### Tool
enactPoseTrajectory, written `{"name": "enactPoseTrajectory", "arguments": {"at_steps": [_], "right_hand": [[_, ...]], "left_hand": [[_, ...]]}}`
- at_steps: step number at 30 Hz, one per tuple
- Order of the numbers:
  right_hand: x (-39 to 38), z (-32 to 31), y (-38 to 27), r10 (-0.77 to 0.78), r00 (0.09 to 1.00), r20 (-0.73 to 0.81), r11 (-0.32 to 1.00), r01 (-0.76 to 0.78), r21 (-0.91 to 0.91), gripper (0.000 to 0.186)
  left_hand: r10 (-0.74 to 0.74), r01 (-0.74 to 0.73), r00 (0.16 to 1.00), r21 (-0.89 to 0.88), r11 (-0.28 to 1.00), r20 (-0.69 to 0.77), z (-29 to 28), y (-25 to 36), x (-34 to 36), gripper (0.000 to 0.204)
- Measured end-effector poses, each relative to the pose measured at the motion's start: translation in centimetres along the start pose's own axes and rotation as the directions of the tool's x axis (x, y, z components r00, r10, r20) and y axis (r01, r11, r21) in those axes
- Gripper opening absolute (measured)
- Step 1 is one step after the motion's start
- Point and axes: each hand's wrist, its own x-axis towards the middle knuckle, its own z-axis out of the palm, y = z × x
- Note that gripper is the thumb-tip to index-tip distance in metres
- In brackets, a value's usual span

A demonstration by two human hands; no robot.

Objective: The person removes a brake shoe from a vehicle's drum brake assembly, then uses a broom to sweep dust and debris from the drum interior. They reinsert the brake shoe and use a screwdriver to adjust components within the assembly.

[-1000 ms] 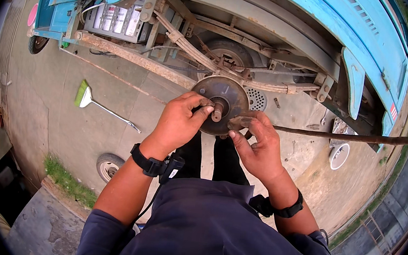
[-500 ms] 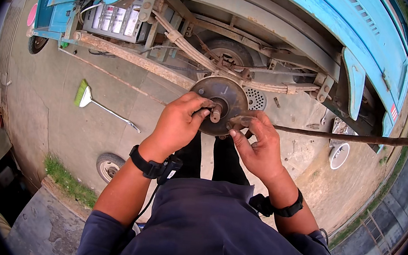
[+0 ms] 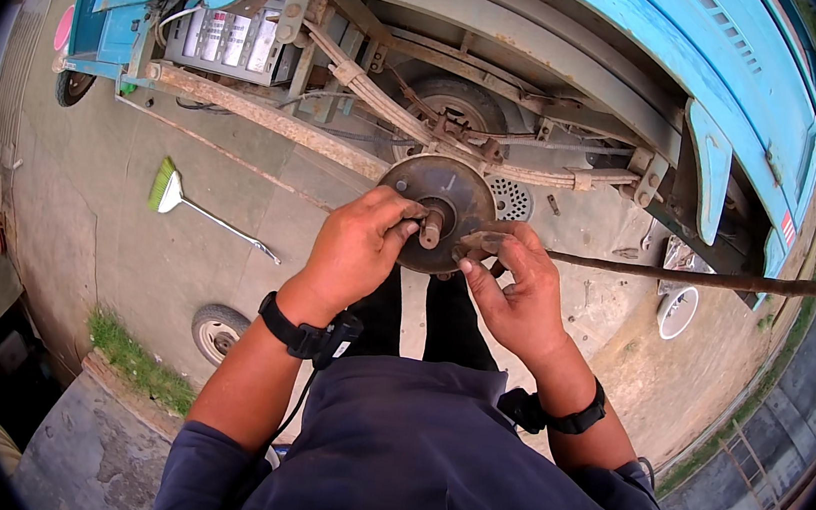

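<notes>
Brake drum (image 3: 471, 190): round, dull dark metal, grime-streaked, mounted at the end of the axle below a leaf spring (image 3: 376, 93). A stubby brown shaft end (image 3: 432, 228) stuck out at its centre. Left hand (image 3: 354, 244) at the stub's left side, thumb and forefinger nearly together; could not tell what, if anything, lay between them. Right hand (image 3: 525, 287) at the drum's lower right, fingers curled, thumb close to forefinger, tips blackened; grip on any small part unclear. A rough, rusty bar (image 3: 678, 274) ran rightward from behind that hand. Just beside the drum, a perforated grey disc (image 3: 511, 199) lay on concrete. Above, painted sheet-metal truck body (image 3: 645, 25), light blue. Boxy metal case (image 3: 234, 42) bore white labels with red and dark print. White bucket (image 3: 677, 313) at right; contents too small to tell.
</notes>
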Motion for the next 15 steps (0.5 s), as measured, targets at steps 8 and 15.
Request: {"name": "enactPoseTrajectory", "arguments": {"at_steps": [8,15], "right_hand": [[0.09,0.06,0.38,0.085,0.996,0.015,0.996,-0.085,0.029,0.025],[0.31,0.03,0.76,0.107,0.994,0.004,0.993,-0.107,0.046,0.025]], "left_hand": [[-0.024,0.025,0.999,-0.041,0.999,0.022,-0.12,0.08,-0.2,0.023],[0.0,0.0,1.0,-0.033,0.999,0.006,0.2,-0.11,-0.29,0.024]]}}
